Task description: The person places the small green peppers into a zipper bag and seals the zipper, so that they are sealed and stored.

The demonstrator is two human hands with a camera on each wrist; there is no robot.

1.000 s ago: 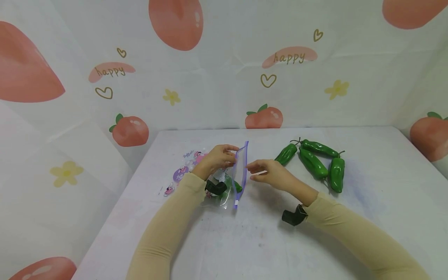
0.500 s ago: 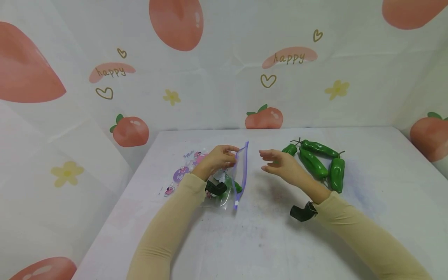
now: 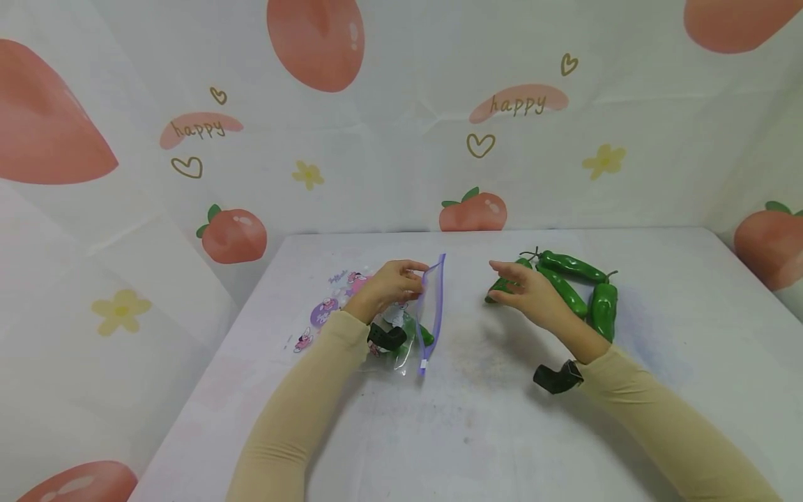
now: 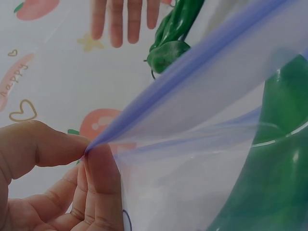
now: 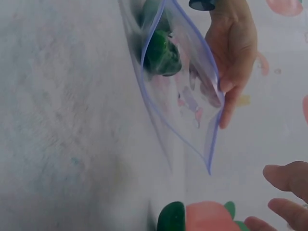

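Here, pinching the purple rim of the clear zip bag [image 3: 440, 300] with the left hand [image 3: 385, 286], thumb to finger, a grip clearest in the left wrist view! Across to the right, hovering with the right hand [image 3: 530, 293] near the leftmost green pepper [image 3: 500, 285], fingers apart. Overlapping it in the head view, yet with a gap in the right wrist one. Farther right, three more peppers [image 3: 604, 310]. Now into the bag through the right wrist view: gaping wide, with a glossy pepper [image 5: 162, 53] inside, partly masked from the head by the dark wrist camera [image 3: 387, 337]. Resting on the left half of the white desk [image 3: 389, 432], faintly smudged blue and grey. Behind, a pale backdrop [image 3: 389, 153] printed with red fruits [image 3: 316, 42], yellow flowers [image 3: 605, 161], hearts [image 3: 481, 146] and "happy" [image 3: 518, 104].
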